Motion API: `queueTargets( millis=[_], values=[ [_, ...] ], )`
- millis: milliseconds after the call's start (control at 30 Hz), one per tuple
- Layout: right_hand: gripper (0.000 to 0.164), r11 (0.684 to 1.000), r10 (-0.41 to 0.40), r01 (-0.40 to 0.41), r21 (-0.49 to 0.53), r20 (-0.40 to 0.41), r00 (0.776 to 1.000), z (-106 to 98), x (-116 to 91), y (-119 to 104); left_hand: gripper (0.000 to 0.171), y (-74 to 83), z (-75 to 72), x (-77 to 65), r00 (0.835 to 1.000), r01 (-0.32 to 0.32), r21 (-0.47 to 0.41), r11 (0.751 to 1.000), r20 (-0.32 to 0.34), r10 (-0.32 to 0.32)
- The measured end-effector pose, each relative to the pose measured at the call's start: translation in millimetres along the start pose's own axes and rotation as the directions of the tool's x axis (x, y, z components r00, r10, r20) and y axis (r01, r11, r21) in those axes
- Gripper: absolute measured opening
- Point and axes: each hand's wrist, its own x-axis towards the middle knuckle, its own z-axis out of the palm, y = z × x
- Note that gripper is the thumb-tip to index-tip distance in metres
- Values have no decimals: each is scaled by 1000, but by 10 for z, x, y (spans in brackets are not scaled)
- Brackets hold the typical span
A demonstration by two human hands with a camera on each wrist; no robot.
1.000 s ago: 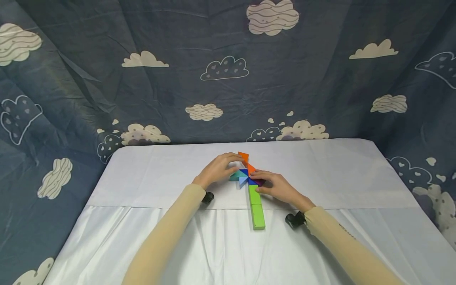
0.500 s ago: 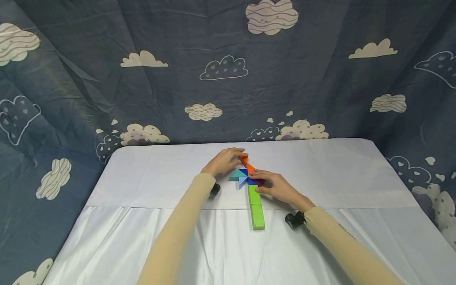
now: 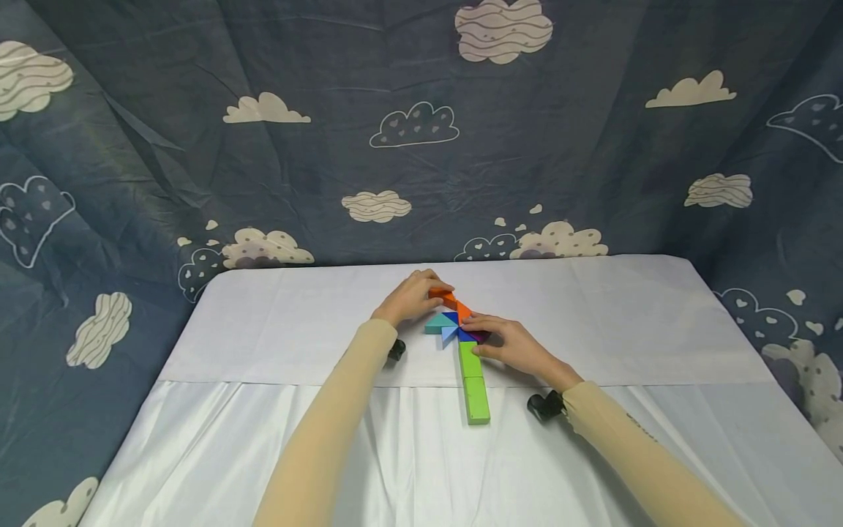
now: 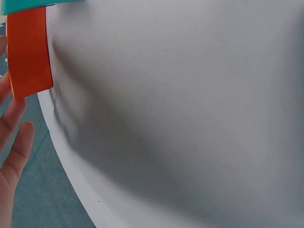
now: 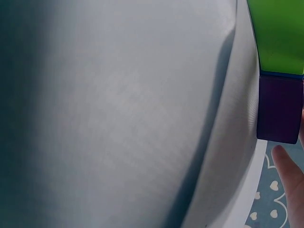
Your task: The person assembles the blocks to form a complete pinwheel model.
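My left hand [image 3: 410, 296] pinches an orange block [image 3: 444, 296], seemingly a triangular one, at the far end of a pinwheel-like layout. In the left wrist view the orange block [image 4: 29, 52] shows one long side, with fingertips beside its lower end. A second orange triangle [image 3: 463, 312] lies just right of it. My right hand [image 3: 516, 348] has its fingers over the layout's right side, around a purple block [image 5: 280, 109] mostly hidden in the head view. Dark blue [image 3: 465, 337], light blue [image 3: 448, 336] and teal [image 3: 437, 324] triangles meet at the centre.
Two green blocks [image 3: 476, 388] form a stem running toward the near side. A white cloth [image 3: 263, 329] covers the table, with a seam across it. Behind hangs a dark curtain [image 3: 296, 168] with cloud prints. Black cameras sit at both wrists.
My left hand has shifted right and farther from me, and the orange block in it has turned, now slanting leftward. My right hand and the other blocks hold their places.
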Motion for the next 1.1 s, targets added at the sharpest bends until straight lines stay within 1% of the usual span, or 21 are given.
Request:
queueTargets(
  millis=[133, 200, 333, 433, 567, 700, 933, 1100],
  values=[
    [46, 1000, 3, -3, 2, 0, 1000, 0, 1, -7, 32, -5, 5, -4, 1000, 6, -10, 1000, -16, -7],
    [47, 1000, 7, -7, 5, 2, 1000, 2, 3, -10, 32, -14, 6, -3, 1000, -14, -18, 1000, -15, 14],
    [47, 1000, 11, -11, 7, 3, 1000, 0, 0, -10, 33, -43, 7, -1, 997, -77, -44, 996, -12, 76],
    [46, 1000, 10, -10, 13, 1, 1000, 2, 1, -7, 33, -66, 3, -13, 995, -97, -76, 992, -21, 96],
    [46, 1000, 8, -8, 11, -2, 1000, 3, 1, 3, 33, -92, -8, -46, 996, -90, -109, 990, -29, 88],
    [46, 1000, 3, -3, 8, -4, 1000, -1, -5, 6, 35, -114, -14, -75, 997, -80, -122, 989, -18, 78],
    [46, 1000, 4, -4, 11, -3, 1000, -3, -3, 1, 40, -144, -23, -91, 994, -110, -117, 987, 9, 112],
    [46, 1000, 10, -10, 4, -4, 1000, -5, 0, -7, 39, -147, -21, -115, 995, -93, -147, 985, 8, 96]
  ],
)
